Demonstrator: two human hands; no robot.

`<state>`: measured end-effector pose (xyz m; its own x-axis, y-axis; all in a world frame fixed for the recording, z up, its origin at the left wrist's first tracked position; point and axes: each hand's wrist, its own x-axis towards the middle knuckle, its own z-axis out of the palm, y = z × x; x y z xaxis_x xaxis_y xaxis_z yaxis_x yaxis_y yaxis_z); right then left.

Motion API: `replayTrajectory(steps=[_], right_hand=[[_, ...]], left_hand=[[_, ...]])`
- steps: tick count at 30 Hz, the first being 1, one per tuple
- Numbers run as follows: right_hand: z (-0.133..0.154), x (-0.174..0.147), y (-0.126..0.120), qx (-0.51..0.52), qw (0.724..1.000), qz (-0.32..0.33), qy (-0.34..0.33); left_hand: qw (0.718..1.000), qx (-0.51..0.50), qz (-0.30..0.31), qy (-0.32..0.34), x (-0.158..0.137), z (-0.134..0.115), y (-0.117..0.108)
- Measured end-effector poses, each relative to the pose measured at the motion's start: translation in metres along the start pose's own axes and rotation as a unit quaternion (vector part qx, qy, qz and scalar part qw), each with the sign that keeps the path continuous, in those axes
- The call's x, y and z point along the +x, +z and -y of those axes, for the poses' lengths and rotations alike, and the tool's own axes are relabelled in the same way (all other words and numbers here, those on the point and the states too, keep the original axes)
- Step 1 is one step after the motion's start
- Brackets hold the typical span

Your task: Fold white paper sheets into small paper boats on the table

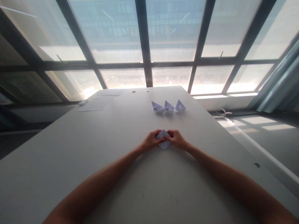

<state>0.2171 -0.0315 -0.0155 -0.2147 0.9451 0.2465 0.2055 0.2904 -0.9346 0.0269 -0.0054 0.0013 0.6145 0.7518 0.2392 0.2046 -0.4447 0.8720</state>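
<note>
A piece of folded white paper (164, 145), diamond-shaped with a crease down its middle, is held just over the table between both hands. My left hand (150, 140) grips its left side, thumb across the front and fingers behind. From the right, my right hand (177, 139) pinches it the same way, with the thumb near the centre crease. Beyond the hands stand three folded paper boats in a row: a left boat (158, 107), a middle boat (169, 107) and a right boat (180, 106). The left and middle boats sit close together.
Flat sheets of white paper (93, 104) lie at the table's far left. The white table (70, 155) ends near a row of large windows (171, 31). A blue-grey curtain (275, 81) hangs at the right, above a white cable (224, 113) on the floor side.
</note>
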Motion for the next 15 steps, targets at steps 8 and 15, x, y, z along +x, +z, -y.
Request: replayTrajectory(steps=[8,15], right_hand=[[-0.0006,0.0007,0.0033,-0.057,0.998,0.013,-0.004],[-0.0005,-0.0003,-0.0024,-0.034,0.998,0.056,0.0]], left_hand=[[0.998,0.042,0.038,-0.041,0.0007,-0.0033,-0.0018],[0.995,-0.001,0.076,-0.058,0.0004,-0.0053,-0.0074]])
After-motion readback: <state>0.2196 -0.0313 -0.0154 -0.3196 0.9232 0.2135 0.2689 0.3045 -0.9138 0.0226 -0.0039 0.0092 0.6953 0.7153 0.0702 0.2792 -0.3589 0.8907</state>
